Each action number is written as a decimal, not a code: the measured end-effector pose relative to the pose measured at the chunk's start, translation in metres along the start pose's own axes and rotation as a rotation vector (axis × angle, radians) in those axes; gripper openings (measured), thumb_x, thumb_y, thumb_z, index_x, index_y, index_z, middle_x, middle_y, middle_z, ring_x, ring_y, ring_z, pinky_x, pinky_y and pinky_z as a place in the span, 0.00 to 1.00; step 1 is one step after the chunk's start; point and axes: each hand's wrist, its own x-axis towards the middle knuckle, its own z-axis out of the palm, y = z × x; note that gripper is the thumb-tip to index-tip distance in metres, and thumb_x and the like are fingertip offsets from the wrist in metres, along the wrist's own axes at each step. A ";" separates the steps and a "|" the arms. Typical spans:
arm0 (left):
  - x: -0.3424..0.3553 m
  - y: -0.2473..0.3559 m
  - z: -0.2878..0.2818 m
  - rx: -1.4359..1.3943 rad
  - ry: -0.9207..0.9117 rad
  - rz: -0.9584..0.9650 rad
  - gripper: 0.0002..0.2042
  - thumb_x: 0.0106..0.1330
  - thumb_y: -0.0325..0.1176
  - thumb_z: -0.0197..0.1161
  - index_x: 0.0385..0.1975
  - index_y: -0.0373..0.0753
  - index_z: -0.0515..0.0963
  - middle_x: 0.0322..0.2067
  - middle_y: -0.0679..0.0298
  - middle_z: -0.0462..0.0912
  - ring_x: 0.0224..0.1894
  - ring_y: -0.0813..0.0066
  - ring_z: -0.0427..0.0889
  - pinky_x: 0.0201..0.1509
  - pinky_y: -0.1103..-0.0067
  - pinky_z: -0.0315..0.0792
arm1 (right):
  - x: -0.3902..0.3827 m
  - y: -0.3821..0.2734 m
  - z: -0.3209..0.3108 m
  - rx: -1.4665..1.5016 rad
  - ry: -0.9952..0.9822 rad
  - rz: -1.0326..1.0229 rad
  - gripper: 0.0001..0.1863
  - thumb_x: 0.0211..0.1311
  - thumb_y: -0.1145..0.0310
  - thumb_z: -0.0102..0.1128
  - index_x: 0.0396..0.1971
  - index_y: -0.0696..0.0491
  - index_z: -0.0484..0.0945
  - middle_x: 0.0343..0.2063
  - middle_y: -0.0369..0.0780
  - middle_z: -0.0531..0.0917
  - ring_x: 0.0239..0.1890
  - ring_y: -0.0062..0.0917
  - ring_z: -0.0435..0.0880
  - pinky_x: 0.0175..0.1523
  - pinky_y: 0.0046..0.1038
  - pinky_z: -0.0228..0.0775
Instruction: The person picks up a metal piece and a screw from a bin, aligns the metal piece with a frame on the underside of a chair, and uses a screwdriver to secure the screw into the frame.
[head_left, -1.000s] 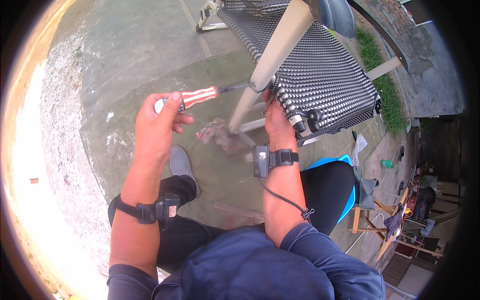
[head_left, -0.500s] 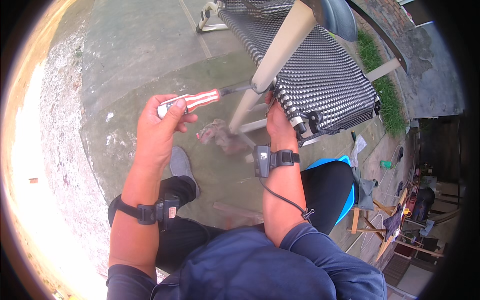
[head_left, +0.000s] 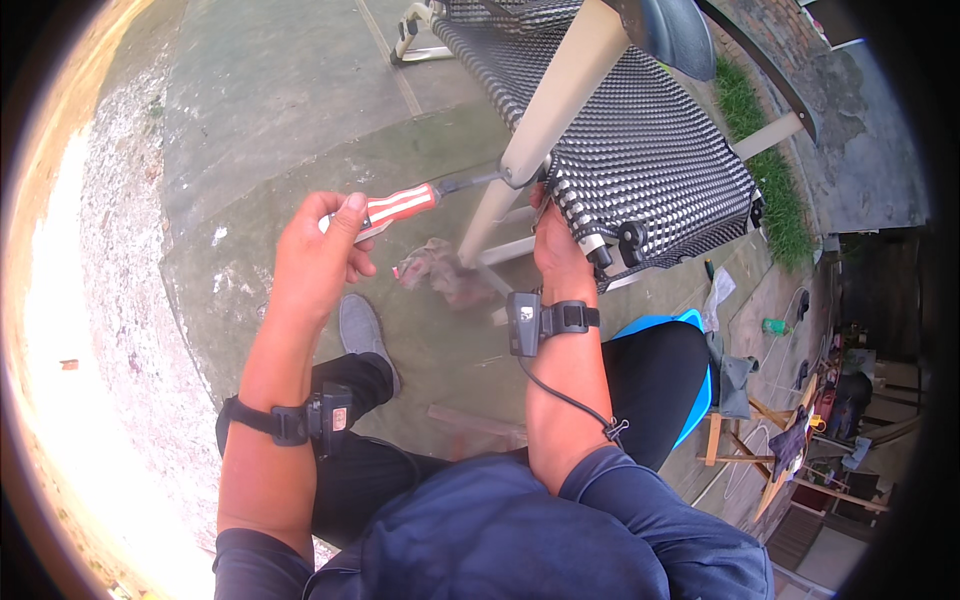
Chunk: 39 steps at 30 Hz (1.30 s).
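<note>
My left hand (head_left: 322,250) is closed round the end of a screwdriver (head_left: 405,203) with a red and white striped handle. The dark shaft reaches right to a joint in the beige tube frame (head_left: 560,95) of a chair, just below its slanted leg. Behind that joint my right hand (head_left: 560,248) is closed, its fingertips tucked under the edge of the black-and-white woven seat (head_left: 650,150); whatever they grip there is mostly hidden. A black plastic fitting (head_left: 632,240) sits on the frame near the right wrist.
A crumpled rag (head_left: 435,270) lies on the concrete below the screwdriver. A blue plastic stool edge (head_left: 695,400) shows beside my right leg. At the right are a wooden stand (head_left: 785,470) and a green can (head_left: 775,327); grass (head_left: 785,215) grows behind the chair.
The left hand has turned on the screwdriver handle, with the thumb now lying higher along its end. The right hand and the chair stay practically where they were.
</note>
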 end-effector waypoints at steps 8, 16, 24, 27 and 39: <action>-0.002 -0.009 0.004 -0.029 0.016 0.323 0.16 0.71 0.35 0.59 0.53 0.37 0.67 0.36 0.64 0.78 0.34 0.77 0.82 0.31 0.83 0.72 | 0.005 0.023 -0.006 0.122 -0.031 -0.097 0.15 0.68 0.55 0.60 0.47 0.48 0.75 0.38 0.30 0.78 0.35 0.18 0.74 0.39 0.24 0.66; -0.001 -0.005 0.010 0.026 0.037 0.358 0.15 0.72 0.38 0.58 0.51 0.36 0.68 0.33 0.64 0.79 0.31 0.79 0.81 0.32 0.85 0.71 | 0.018 0.049 -0.018 0.093 0.018 -0.098 0.12 0.70 0.57 0.58 0.44 0.48 0.76 0.37 0.30 0.78 0.34 0.18 0.73 0.40 0.23 0.65; -0.001 0.000 0.001 0.148 0.043 0.254 0.16 0.73 0.40 0.57 0.51 0.35 0.69 0.33 0.63 0.80 0.29 0.81 0.80 0.31 0.85 0.70 | 0.014 0.041 -0.008 0.054 -0.014 -0.105 0.12 0.70 0.58 0.57 0.46 0.48 0.75 0.38 0.31 0.77 0.35 0.18 0.74 0.42 0.24 0.67; 0.000 0.003 0.002 0.137 0.045 0.136 0.15 0.73 0.40 0.57 0.50 0.35 0.70 0.32 0.63 0.80 0.28 0.81 0.79 0.31 0.85 0.69 | 0.011 0.032 -0.010 0.035 -0.014 -0.113 0.12 0.71 0.58 0.57 0.46 0.48 0.75 0.38 0.31 0.77 0.36 0.18 0.74 0.42 0.24 0.67; -0.001 -0.002 0.002 0.234 0.062 0.294 0.14 0.73 0.39 0.57 0.47 0.34 0.72 0.36 0.64 0.78 0.28 0.83 0.77 0.29 0.85 0.68 | 0.011 0.022 -0.005 0.118 -0.001 -0.142 0.12 0.70 0.57 0.58 0.44 0.49 0.76 0.39 0.31 0.77 0.36 0.18 0.74 0.41 0.23 0.68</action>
